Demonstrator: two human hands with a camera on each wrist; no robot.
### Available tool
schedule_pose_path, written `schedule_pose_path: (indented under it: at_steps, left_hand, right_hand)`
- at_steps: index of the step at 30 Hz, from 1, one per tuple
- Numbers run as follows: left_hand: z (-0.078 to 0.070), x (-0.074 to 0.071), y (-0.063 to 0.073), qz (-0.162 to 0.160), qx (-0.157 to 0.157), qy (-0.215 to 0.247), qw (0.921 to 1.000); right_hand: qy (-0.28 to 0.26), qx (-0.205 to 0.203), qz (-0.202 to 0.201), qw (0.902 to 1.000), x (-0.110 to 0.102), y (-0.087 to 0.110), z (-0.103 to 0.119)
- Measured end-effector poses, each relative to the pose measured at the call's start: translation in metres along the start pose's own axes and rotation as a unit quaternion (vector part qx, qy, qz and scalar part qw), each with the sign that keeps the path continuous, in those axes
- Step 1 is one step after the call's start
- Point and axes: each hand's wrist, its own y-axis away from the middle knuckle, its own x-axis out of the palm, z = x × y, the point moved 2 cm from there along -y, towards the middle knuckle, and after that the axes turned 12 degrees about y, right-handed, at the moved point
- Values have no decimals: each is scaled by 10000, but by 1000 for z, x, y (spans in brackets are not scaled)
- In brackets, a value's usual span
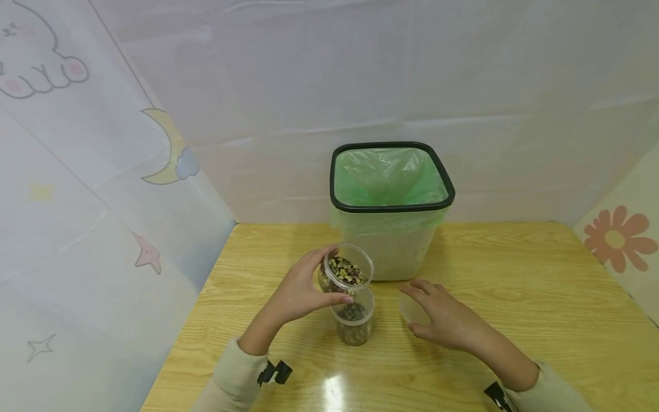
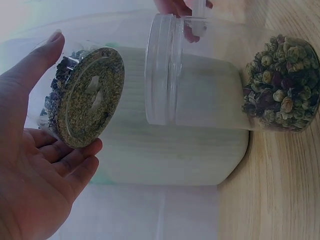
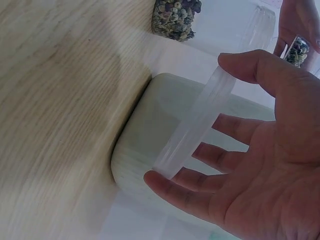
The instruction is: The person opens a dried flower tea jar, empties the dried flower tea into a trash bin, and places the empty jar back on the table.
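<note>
My left hand [image 1: 297, 290] grips a clear plastic jar [image 1: 329, 282] of dried yellow, green and dark bits by its sides, thumb and fingers on opposite sides. This jar is tilted and overlaps the mouth of a second clear jar [image 1: 354, 331], which stands upright on the table. Dried flower buds [image 2: 282, 75] lie in the bottom of the standing jar. To the right, thumb and fingertips of my right hand [image 1: 447, 316] hold a translucent round lid [image 3: 195, 122] by its edge. In the right wrist view the lid shows nearly edge-on.
Right behind the jars stands a pale waste bin [image 1: 399, 246] with a black rim [image 1: 391, 209] and a green plastic liner [image 1: 388, 177]. The wood-grain table [image 1: 515, 274] meets a printed sheet [image 1: 283, 114] at the back and sides.
</note>
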Motion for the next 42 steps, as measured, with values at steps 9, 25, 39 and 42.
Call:
schedule_pose_path:
  at_steps: [9, 25, 39, 42]
  left_hand:
    - [2, -6, 0, -63, -27, 47, 10000]
    - [2, -12, 0, -148, -49, 47, 9999]
    - [-1, -19, 2, -208, -6, 79, 9998]
    - [-1, -21, 2, -222, -31, 70, 9997]
  right_hand:
    - [-94, 52, 189, 9998, 10, -2, -5]
    - [-282, 81, 466, 9985, 21, -3, -6]
    - [-380, 150, 591, 9974, 29, -4, -11]
    - [-385, 175, 637, 9971, 30, -5, -12]
